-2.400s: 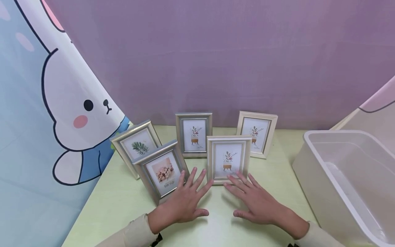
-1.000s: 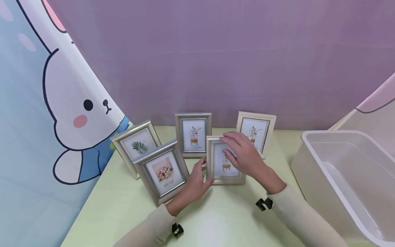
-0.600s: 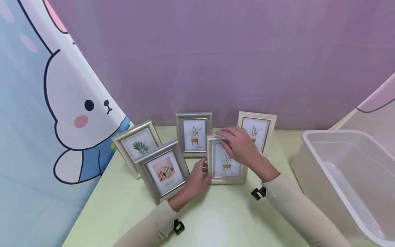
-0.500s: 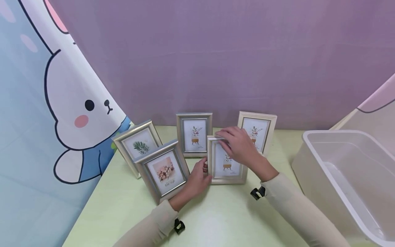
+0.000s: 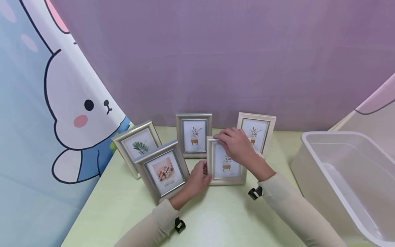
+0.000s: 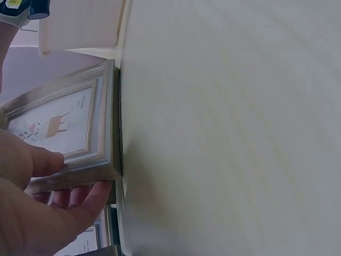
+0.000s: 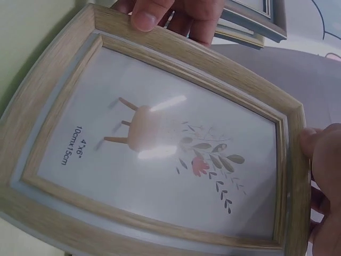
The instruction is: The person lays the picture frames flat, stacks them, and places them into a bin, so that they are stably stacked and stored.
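A light wood-toned picture frame (image 5: 226,180) with a potted-plant print stands upright at the front centre of the head view. My left hand (image 5: 196,179) grips its left edge low down, thumb on the front and fingers behind, as the left wrist view confirms. Over the top edge lies my right hand (image 5: 239,145), pinching it and covering the upper right part of the print. In the right wrist view the same picture frame (image 7: 160,218) fills the picture, with the right hand (image 7: 327,170) at its top edge and the left hand (image 7: 184,15) on its side.
Close by on the left stand a bronze frame (image 5: 165,173) with a pink flower print and a gold frame (image 5: 140,147) with a green leaf. Behind are a grey frame (image 5: 194,135) and a cream frame (image 5: 257,133). A beige plastic bin (image 5: 324,171) sits at the right.
Both hands were spread flat before the frame; the left hand then moved to its left edge, the right to its top edge, and they took hold. The frame stays in place.
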Available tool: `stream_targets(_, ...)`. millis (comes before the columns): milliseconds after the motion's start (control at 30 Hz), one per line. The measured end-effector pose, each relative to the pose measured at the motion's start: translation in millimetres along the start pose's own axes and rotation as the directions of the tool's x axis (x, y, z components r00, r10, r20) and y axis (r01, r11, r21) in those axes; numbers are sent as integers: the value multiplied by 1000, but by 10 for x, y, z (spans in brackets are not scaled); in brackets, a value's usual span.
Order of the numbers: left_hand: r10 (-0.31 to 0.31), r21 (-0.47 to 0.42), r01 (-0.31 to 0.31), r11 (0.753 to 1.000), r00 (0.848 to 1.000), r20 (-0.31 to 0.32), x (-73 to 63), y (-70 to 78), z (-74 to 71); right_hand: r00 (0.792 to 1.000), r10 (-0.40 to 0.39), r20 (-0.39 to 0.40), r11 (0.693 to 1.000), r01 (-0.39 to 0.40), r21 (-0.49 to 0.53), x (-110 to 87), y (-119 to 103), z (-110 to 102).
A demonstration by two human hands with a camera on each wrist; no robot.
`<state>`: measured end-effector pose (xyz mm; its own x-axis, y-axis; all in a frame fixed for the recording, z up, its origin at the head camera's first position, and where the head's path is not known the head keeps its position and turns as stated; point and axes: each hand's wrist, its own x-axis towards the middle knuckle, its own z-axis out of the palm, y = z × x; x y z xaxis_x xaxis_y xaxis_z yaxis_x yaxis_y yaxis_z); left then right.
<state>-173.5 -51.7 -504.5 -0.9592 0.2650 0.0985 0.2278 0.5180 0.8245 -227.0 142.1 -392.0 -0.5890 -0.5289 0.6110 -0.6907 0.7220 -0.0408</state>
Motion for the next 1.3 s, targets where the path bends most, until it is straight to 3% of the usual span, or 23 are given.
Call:
stream_targets(267, 0, -24, 0, 1000, 1000, -4, -21, 111, -120, 999, 26, -22, 1000, -26, 4, 4, 9, -105)
stream_targets(567, 94, -84, -95, 992, 995, -20, -41, 313, -358, 993, 50, -111, 995, -40, 94, -16, 78, -356)
stream_targets(733, 135, -12, -135, 991, 991, -14, -74, 443, -535, 984, 147, -104, 976, -126, 179, -120, 121, -474)
stream_targets(867, 155, 97, -154, 983, 988, -8, -90, 573, -670, 967, 244, -70, 943, -220, 252, -237, 165, -536)
stream_targets(1033, 178, 218, -167, 961, 984, -30, -73, 719, -803, 948, 314, 48, 888, -311, 339, -423, 210, -573)
stream_targets(1167, 251, 328, -226, 917, 967, -38, -46, 776, -846, 935, 338, 103, 846, -350, 402, -642, 251, -511)
stream_targets(1300, 312, 411, -280, 868, 950, -11, -40, 845, -855, 918, 378, 122, 775, -385, 501, -843, 268, -423)
